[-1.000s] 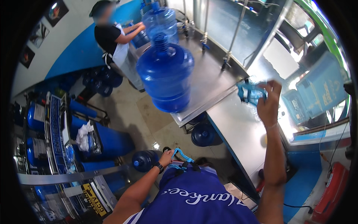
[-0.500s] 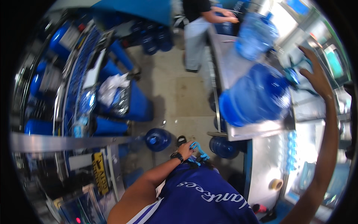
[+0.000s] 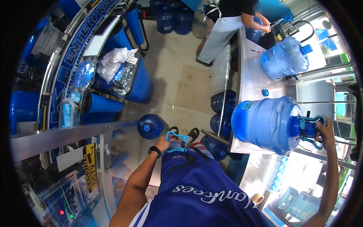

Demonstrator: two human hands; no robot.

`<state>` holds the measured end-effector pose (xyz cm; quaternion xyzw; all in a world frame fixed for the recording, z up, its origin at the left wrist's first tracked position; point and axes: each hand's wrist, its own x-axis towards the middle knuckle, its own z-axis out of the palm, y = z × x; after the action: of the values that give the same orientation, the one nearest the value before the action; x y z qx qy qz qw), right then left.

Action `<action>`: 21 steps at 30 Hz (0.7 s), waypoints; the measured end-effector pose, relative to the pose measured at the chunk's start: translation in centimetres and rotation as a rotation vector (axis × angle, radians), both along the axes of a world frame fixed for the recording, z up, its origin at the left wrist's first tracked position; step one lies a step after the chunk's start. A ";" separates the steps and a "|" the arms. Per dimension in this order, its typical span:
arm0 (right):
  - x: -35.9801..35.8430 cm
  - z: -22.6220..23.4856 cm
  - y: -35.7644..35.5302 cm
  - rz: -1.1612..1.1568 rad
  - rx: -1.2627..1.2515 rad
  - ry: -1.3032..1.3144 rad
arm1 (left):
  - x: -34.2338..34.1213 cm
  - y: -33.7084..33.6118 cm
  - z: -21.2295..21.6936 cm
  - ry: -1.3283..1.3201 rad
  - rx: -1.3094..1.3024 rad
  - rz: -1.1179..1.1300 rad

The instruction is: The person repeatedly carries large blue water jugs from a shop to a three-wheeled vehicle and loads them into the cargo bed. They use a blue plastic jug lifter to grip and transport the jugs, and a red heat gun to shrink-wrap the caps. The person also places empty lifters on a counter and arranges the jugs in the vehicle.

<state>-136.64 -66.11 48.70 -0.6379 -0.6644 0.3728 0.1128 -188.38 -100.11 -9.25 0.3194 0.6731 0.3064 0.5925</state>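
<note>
A large clear blue water jug [image 3: 264, 122] stands on the steel counter [image 3: 247, 81] to my right. A light-blue plastic carrying handle [image 3: 319, 120] sits around its neck, and my right hand [image 3: 327, 133] is closed on the handle's outer side. Low in front of my body, my left hand [image 3: 162, 143] grips another light-blue carrying handle [image 3: 177, 134]. A second clear jug [image 3: 285, 58] stands farther along the counter. Between the two jugs lies a small blue cap [image 3: 265, 92].
A person in a white apron [image 3: 223, 36] works at the counter's far end. Left of me are a metal rail [image 3: 75, 135], a floor jug [image 3: 150, 126] and a blue bin [image 3: 141, 83]. More jugs [image 3: 222, 125] sit under the counter; others [image 3: 174, 20] stand at the back.
My right hand has gone from open beside the jug's neck to closed on its handle. The view has shifted; my left hand still holds the other handle.
</note>
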 end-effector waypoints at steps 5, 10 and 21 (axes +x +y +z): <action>-5.1 2.0 -4.4 0.000 -0.186 0.150 | 0.8 0.2 -2.4 0.275 0.040 0.338; -12.6 4.0 -10.8 -0.089 -0.705 0.326 | 2.2 4.3 -4.7 0.220 -0.007 0.608; -33.0 1.1 -6.2 0.787 -0.757 -0.335 | -1.2 14.2 -7.1 0.323 -0.042 0.288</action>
<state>-169.65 -72.31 49.76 -0.3887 -0.6807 0.4928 -0.3778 -189.53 -85.93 -16.36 0.2527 0.8042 0.3187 0.4334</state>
